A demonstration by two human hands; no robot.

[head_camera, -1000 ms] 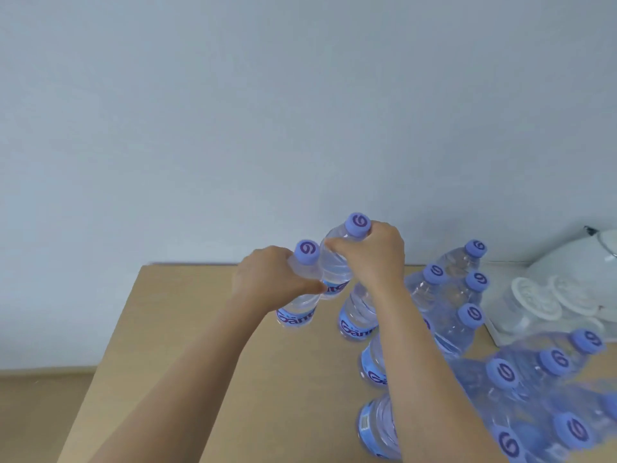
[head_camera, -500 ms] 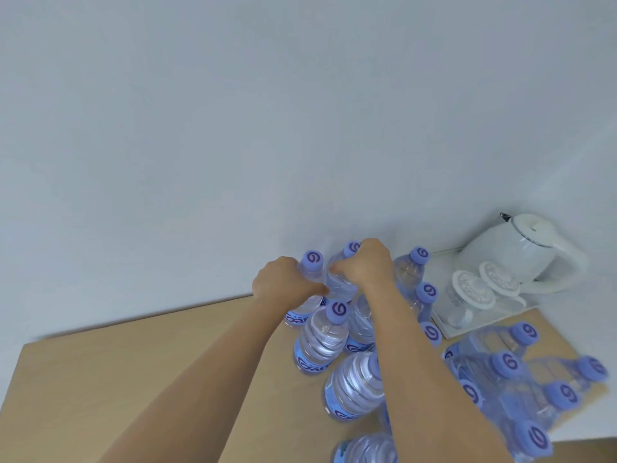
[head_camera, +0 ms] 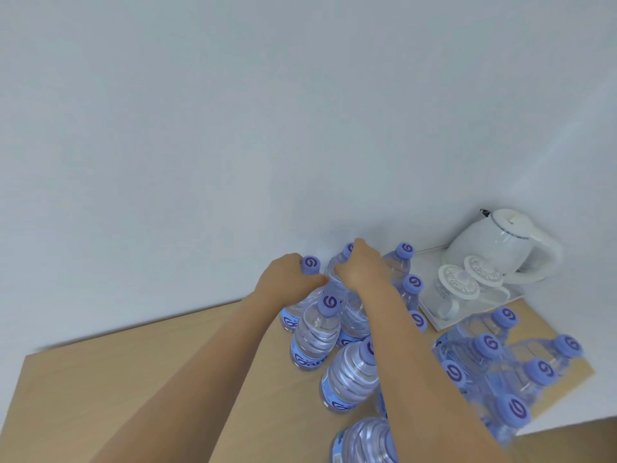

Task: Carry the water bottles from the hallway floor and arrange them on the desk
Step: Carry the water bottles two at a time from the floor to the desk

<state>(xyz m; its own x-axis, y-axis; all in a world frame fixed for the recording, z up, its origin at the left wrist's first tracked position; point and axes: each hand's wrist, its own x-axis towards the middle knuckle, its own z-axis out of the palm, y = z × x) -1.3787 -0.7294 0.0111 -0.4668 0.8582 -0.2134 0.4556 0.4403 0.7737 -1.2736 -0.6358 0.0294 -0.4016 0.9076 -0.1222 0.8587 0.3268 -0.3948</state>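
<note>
Purple caps [head_camera: 329, 304] (white kettle [head_camera: 500, 243])

bottles crowd the right half of the desk [head_camera: 133, 379], against the wall [head_camera: 233, 128].

the left hand [head_camera: 287, 279] grips the neck of the far-left bottle [head_camera: 297, 312], which stands by the wall; the right hand [head_camera: 362, 269] grips the bottle beside it [head_camera: 335, 269], just to the right. in front of those two, a row of bottles [head_camera: 317, 339] runs back toward the near edge, passing under the right forearm. more bottles [head_camera: 405, 259] stand right of the right hand, along the wall. a blurred cluster [head_camera: 500, 365] sits at the near right corner. behind it, in the far right corner, a tray [head_camera: 430, 312] holds a kettle [head_camera: 500, 242] at the back and two cups [head_camera: 457, 289] in front.
</note>
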